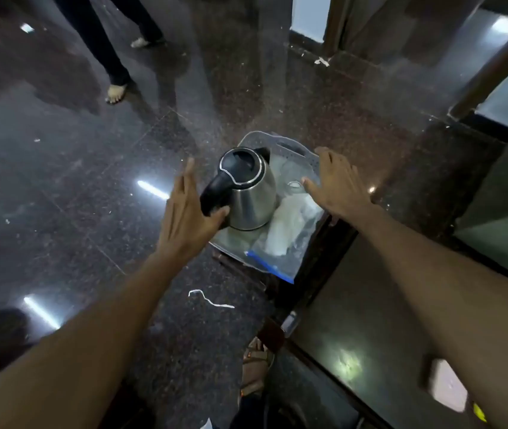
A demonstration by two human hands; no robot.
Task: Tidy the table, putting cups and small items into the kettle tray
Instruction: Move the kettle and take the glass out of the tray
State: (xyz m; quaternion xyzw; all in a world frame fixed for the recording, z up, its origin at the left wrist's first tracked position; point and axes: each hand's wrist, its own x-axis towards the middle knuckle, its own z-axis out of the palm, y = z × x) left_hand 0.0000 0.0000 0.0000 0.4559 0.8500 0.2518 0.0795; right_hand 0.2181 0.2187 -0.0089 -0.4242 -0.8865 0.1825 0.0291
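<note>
A steel kettle point(251, 196) with a black lid and handle stands in a clear plastic tray point(289, 147) at the far corner of a dark table. Beside it in the tray lie a clear glass point(293, 185) and a zip bag point(283, 230) with white contents and a blue seal. My left hand point(184, 215) is spread open at the kettle's handle, thumb touching it. Over the tray's right edge, my right hand point(336, 184) has its fingers apart, holding nothing.
The dark table point(354, 305) runs toward me on the right, with a white object point(447, 385) near its front. A person's legs point(113, 57) stand on the glossy stone floor at the back left. Paper scraps point(209, 298) lie on the floor. My sandalled foot point(255, 366) is below.
</note>
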